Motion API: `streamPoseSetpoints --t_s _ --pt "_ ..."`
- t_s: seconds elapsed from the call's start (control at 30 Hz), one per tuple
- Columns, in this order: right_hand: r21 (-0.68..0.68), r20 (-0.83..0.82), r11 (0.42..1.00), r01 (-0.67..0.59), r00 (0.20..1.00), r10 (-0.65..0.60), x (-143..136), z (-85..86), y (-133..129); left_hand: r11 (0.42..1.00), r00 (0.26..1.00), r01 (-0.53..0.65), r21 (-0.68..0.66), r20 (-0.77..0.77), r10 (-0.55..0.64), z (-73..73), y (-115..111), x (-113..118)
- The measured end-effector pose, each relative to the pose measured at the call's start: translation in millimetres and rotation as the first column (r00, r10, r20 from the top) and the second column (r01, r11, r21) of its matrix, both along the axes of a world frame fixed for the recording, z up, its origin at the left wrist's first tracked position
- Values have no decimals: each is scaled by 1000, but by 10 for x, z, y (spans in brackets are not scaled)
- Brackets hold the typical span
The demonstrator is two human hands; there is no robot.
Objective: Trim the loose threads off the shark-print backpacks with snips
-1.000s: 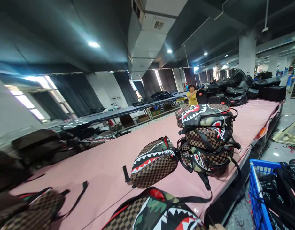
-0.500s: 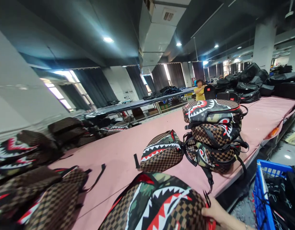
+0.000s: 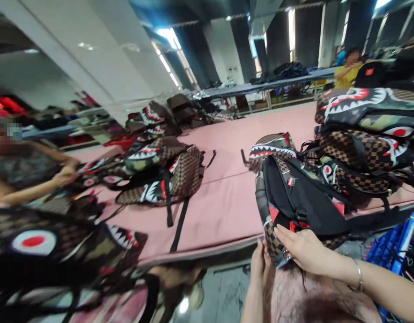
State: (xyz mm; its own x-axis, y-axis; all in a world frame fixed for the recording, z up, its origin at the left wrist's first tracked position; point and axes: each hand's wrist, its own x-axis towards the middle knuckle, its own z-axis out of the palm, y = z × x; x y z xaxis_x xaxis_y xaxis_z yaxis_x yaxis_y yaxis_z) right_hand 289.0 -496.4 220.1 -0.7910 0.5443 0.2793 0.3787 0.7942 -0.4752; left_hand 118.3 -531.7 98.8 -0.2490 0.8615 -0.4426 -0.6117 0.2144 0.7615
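Observation:
A checkered and camouflage backpack stands tilted at the near edge of the pink table, its black back panel and straps facing me. My right hand lies over its lower near side, fingers closed on the fabric. From below, my left hand holds the same end, its fingers partly hidden behind the bag. Just behind sits a smaller shark-mouth bag. A pile of similar backpacks rises at the right.
More shark-print backpacks lie on the left part of the pink table. A person's arms are at the far left. A blue crate stands low on the right.
The view has swung left and down. The held backpack now shows its back panel instead of its shark-mouth front. My left hand has come into view on it.

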Motion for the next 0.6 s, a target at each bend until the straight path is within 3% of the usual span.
streamPoseSetpoints --t_s 0.07,0.13,0.27,0.37,0.47,0.6 --pt "-152 62 986 -69 995 79 -57 -276 -167 984 993 -108 -144 25 113 -141 -158 -93" --pt "-294 15 950 -104 993 113 -11 -468 -278 953 975 -215 -212 11 223 -212 -370 -153" --pt "-481 -29 875 60 996 -84 255 -660 -277 951 959 -282 -127 -37 280 -142 -710 -59" --pt "-528 28 809 259 957 -288 486 -744 -207 976 976 -204 -70 -95 197 -61 -771 89" --pt "-479 70 787 388 911 -406 656 -804 -185 997 968 -68 -40 -243 56 -75 -713 182" --pt "-402 36 815 418 896 -442 698 -862 -201 993 835 28 -113 -543 -85 -128 -563 261"
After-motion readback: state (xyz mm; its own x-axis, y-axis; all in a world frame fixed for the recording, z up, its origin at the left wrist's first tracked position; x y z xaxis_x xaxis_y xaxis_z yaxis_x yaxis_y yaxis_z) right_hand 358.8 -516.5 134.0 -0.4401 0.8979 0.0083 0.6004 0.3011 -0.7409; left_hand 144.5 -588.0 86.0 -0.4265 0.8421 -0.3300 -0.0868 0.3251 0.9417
